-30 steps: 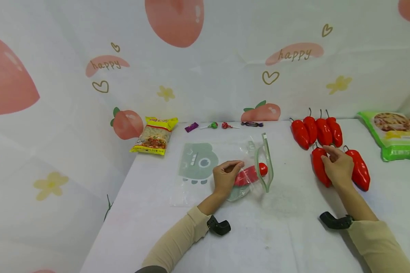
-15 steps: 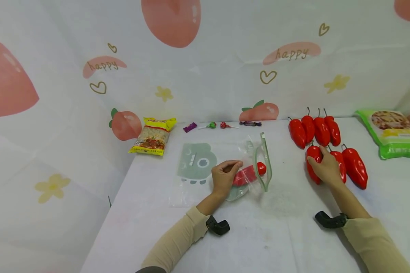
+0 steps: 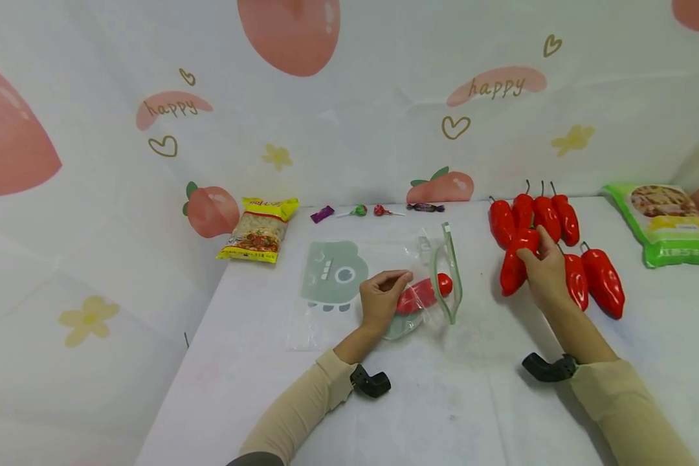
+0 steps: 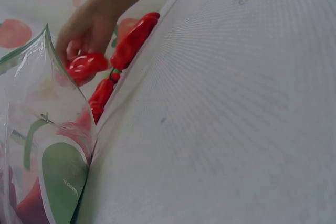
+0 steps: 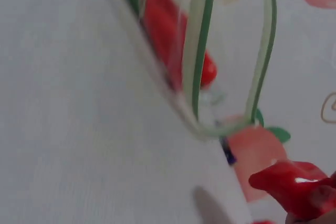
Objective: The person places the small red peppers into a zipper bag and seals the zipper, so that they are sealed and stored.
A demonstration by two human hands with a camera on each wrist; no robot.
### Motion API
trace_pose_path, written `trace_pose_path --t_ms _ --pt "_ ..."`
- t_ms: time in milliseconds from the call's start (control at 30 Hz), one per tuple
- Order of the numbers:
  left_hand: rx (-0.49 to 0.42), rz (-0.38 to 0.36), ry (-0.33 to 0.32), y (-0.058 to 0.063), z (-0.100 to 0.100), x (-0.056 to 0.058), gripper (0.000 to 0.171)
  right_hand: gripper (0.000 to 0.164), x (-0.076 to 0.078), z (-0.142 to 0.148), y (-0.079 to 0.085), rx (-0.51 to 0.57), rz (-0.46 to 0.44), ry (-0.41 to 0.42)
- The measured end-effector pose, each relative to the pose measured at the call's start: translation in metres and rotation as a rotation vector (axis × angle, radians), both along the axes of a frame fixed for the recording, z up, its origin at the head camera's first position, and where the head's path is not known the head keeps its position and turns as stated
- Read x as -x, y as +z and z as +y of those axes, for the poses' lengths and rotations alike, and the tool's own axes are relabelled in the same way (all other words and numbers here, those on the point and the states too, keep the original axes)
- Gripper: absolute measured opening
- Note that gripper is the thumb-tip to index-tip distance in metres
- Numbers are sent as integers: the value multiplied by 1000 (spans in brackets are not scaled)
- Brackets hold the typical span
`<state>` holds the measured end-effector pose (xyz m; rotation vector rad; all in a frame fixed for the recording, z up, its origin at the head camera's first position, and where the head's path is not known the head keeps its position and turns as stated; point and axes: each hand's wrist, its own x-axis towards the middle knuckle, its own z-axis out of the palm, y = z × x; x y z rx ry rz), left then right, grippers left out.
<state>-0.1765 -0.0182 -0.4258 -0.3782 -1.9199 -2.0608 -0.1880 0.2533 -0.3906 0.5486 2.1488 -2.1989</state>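
A clear zip bag (image 3: 338, 272) printed with a green monster lies on the white table, its green-edged mouth gaping to the right. My left hand (image 3: 381, 299) pinches the bag's upper film. Inside the bag is a red pepper (image 3: 415, 298), its rounded end near the mouth. My right hand (image 3: 549, 272) grips another red pepper (image 3: 514, 270), raised off the table and tilted. In the right wrist view that pepper (image 5: 289, 184) shows at the lower right corner. The left wrist view shows it (image 4: 86, 67) beyond the bag.
Several red peppers (image 3: 546, 219) stand in a back row, with two more peppers (image 3: 602, 283) in front. A green-edged food packet (image 3: 664, 223) is at right, a yellow packet (image 3: 259, 230) at left. Small candies (image 3: 323, 214) and lollipops (image 3: 359, 210) line the back.
My right hand has moved left from the front row, taken hold of its leftmost pepper and lifted it leftward. The left hand stays on the bag.
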Motion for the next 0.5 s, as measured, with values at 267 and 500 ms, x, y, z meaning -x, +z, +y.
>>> trace_pose_path --t_ms 267,500 --pt "0 19 -21 1 -1 -1 14 59 23 -57 1 565 178 -252" --pt "-19 35 -13 0 0 0 13 29 27 -82 -26 444 172 -290"
